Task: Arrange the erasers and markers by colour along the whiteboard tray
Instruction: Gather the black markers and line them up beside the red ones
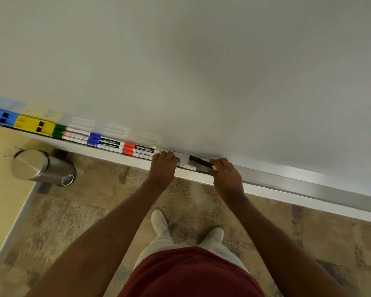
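**Black marker in the right hand at the tray's open end**

The black-capped marker (200,161) lies on the whiteboard tray (287,182), its long axis running along the tray, cap end pointing left toward the other pens. The right hand (227,174) covers its right end, fingertips pinched on the barrel, so only the dark left part shows. Just in front of it, nearer the tray's lip, a white marker barrel (186,166) lies parallel; its left end disappears under the left hand (164,166), whose fingers curl down over the tray edge onto the pens there. Whether that hand truly grips the barrel or only rests on it cannot be told.

Left of the left hand the row is sorted. 3 orange-capped markers (130,148) lie side by side, caps to the left, their right ends touching the left hand's fingers. Next come 3 blue-capped markers (94,139), then 3 green-capped markers (59,131), all parallel to the tray with caps to the left. Beyond them sit a yellow eraser (33,125) and, butted against it at the far left, a blue eraser (0,118).

Right of the right hand the tray runs on bare. Below the tray, a steel bin (41,168) stands on the carpet at the left
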A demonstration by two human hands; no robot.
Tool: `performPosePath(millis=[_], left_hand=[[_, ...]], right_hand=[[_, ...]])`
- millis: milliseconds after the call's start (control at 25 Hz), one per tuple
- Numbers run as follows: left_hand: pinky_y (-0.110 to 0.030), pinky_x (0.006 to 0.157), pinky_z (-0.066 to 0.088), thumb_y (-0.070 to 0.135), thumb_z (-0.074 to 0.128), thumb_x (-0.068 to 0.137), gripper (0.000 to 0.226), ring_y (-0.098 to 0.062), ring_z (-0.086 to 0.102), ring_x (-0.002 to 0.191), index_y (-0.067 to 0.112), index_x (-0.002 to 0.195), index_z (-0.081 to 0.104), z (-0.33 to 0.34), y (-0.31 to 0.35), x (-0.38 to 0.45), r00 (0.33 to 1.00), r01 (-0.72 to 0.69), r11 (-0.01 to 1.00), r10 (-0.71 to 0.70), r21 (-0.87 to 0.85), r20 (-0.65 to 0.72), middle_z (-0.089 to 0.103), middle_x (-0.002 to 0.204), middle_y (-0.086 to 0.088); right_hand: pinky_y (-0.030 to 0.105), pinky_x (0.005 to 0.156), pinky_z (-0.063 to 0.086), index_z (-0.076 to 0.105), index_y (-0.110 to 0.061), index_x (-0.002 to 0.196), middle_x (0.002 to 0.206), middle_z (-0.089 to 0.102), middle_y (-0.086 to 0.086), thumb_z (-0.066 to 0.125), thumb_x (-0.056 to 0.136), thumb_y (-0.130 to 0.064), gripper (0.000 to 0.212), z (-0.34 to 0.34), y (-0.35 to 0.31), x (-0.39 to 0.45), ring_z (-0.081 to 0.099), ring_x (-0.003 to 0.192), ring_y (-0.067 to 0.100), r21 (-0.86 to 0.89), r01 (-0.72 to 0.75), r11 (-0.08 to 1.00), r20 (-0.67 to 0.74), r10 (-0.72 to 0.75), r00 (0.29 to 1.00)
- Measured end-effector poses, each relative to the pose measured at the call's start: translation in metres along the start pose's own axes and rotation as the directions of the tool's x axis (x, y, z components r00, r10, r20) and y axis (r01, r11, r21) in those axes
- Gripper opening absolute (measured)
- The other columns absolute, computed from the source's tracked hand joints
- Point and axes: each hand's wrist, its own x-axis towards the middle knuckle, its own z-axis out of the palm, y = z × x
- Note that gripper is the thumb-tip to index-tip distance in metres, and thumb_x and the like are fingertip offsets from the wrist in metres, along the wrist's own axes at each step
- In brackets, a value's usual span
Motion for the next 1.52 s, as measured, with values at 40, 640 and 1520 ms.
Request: performPosePath(millis=[40, 640, 1520], left_hand=[[-0.038, 0.096, 0.039, 0.007, 0.053, 0.089, 0.036, -0.026, 0.055, 0.112, 0.021, 0.119, 0.067, 0.000, -0.003, -0.001, 1.000, -0.004, 1.000, 0.004, -0.008, -0.005, 0.062, 0.118, -0.002], [-0.035, 0.098, 0.049, 0.004, 0.064, 0.083, 0.035, -0.026, 0.054, 0.112, 0.007, 0.118, 0.060, -0.001, -0.048, -0.021, 0.993, -0.043, 0.980, 0.020, -0.193, -0.119, 0.060, 0.120, -0.011], [-0.042, 0.108, 0.046, 0.007, 0.058, 0.088, 0.044, -0.032, 0.049, 0.127, 0.003, 0.132, 0.058, 0.003, -0.066, -0.028, 0.991, -0.127, 0.978, 0.118, -0.166, -0.063, 0.055, 0.136, -0.016]], right_hand=[[0.038, 0.085, 0.058, 0.061, -0.014, 0.130, 0.127, 0.063, 0.007, 0.058, 0.098, -0.012, 0.033, 0.002, -0.010, 0.004, 0.064, 0.104, 0.023, 0.019, 0.000, 1.000, 0.002, 0.000, 1.000], [0.042, 0.085, 0.056, 0.064, -0.015, 0.128, 0.125, 0.065, 0.007, 0.054, 0.098, -0.017, 0.032, 0.047, -0.080, 0.039, 0.064, 0.103, 0.025, -0.075, 0.003, 0.997, 0.068, 0.002, 0.998], [0.048, 0.105, 0.042, 0.050, -0.020, 0.140, 0.134, 0.054, 0.006, 0.057, 0.085, 0.004, 0.061, 0.080, -0.111, 0.029, 0.049, 0.123, 0.029, -0.099, -0.047, 0.994, -0.203, 0.026, 0.979]])
